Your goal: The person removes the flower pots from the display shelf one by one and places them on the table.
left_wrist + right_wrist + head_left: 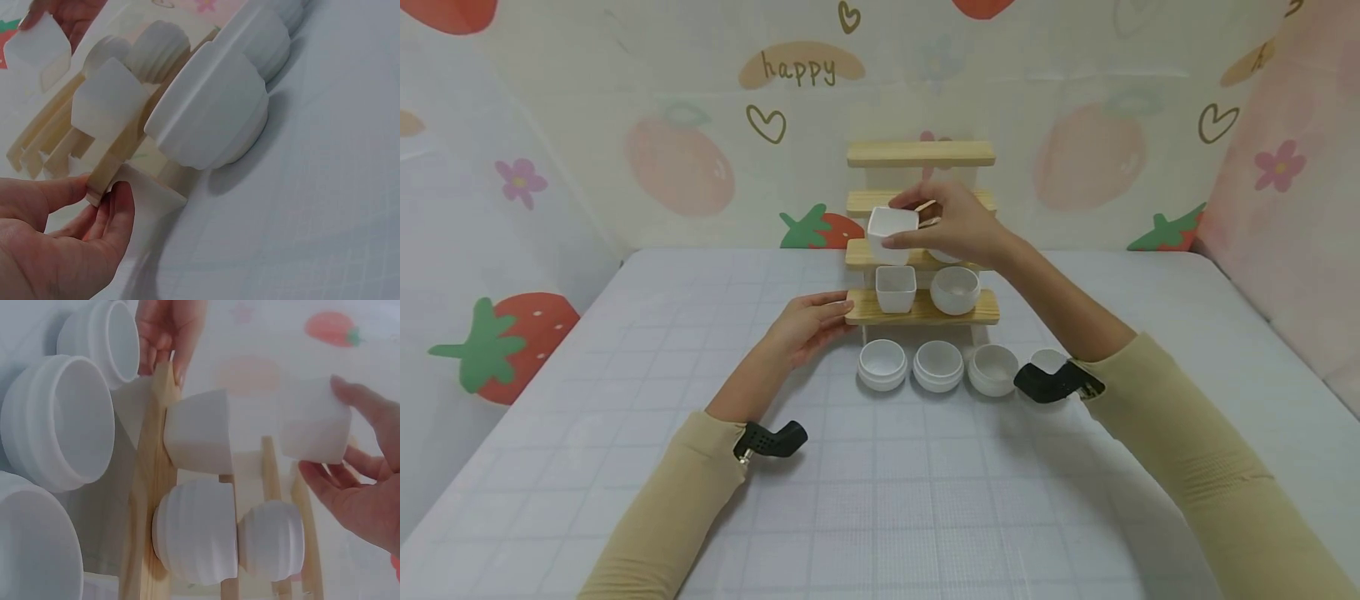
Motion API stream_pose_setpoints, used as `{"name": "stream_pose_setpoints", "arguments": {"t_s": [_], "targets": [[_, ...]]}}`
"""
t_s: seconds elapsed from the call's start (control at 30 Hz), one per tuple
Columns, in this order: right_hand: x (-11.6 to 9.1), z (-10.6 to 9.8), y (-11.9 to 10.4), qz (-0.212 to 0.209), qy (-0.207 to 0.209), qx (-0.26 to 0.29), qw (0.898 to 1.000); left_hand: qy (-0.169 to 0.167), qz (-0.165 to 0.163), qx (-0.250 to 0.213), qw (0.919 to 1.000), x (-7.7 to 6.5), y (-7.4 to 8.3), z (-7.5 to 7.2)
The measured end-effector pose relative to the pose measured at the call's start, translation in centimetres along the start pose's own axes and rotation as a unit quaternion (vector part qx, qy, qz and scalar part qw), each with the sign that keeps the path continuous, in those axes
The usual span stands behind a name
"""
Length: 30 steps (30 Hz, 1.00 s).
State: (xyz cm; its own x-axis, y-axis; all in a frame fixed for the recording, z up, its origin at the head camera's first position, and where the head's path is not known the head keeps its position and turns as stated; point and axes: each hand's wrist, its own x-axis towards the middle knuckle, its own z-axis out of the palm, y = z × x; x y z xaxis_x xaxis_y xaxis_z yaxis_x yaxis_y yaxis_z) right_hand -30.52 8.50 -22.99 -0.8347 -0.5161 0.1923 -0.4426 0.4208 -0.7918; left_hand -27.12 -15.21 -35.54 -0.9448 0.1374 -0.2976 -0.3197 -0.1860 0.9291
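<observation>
My right hand [958, 221] grips a white square pot [889, 237] by its sides, in front of the upper boards of a stepped wooden shelf [988, 312]. In the right wrist view that pot [315, 425] sits between thumb and fingers; whether it touches a board I cannot tell. My left hand [808, 325] pinches the left end of the lowest board, thumb above and fingers below, as the left wrist view shows. On that board stand another square pot [896, 292] and a round ribbed pot [956, 292]. A second round pot [272, 540] stands one step higher, partly behind my right hand in the head view.
Several round white pots [938, 367] stand in a row on the table in front of the shelf; the rightmost [1048, 361] is partly hidden by my right wrist's camera. A printed cloth [700, 67] hangs behind the shelf. The table [880, 517] has a pale grid cover.
</observation>
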Motion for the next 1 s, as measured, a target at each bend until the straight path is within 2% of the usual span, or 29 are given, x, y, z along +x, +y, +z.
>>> {"name": "stream_pose_setpoints", "arguments": {"t_s": [0.27, 0.43, 0.8, 1.0], "targets": [[-1.0, 0.4, -0.1, -0.008, -0.004, -0.008, 1.000, -0.001, 0.004, 0.009, 1.0000, 0.1, 0.1, 0.0], [-1.7, 0.6, -0.4, -0.010, -0.009, 0.007, 1.000, -0.005, 0.001, 0.017, 0.9998, 0.3, 0.2, -0.1], [-3.4, 1.4, -0.8, -0.014, -0.012, 0.020, 1.000, -0.005, -0.008, 0.106, 0.9943, 0.5, 1.3, -0.3], [-4.4, 2.2, -0.7, -0.016, -0.017, 0.051, 0.998, -0.014, 0.000, 0.123, 0.9923, 0.3, 1.5, -0.5]]}}
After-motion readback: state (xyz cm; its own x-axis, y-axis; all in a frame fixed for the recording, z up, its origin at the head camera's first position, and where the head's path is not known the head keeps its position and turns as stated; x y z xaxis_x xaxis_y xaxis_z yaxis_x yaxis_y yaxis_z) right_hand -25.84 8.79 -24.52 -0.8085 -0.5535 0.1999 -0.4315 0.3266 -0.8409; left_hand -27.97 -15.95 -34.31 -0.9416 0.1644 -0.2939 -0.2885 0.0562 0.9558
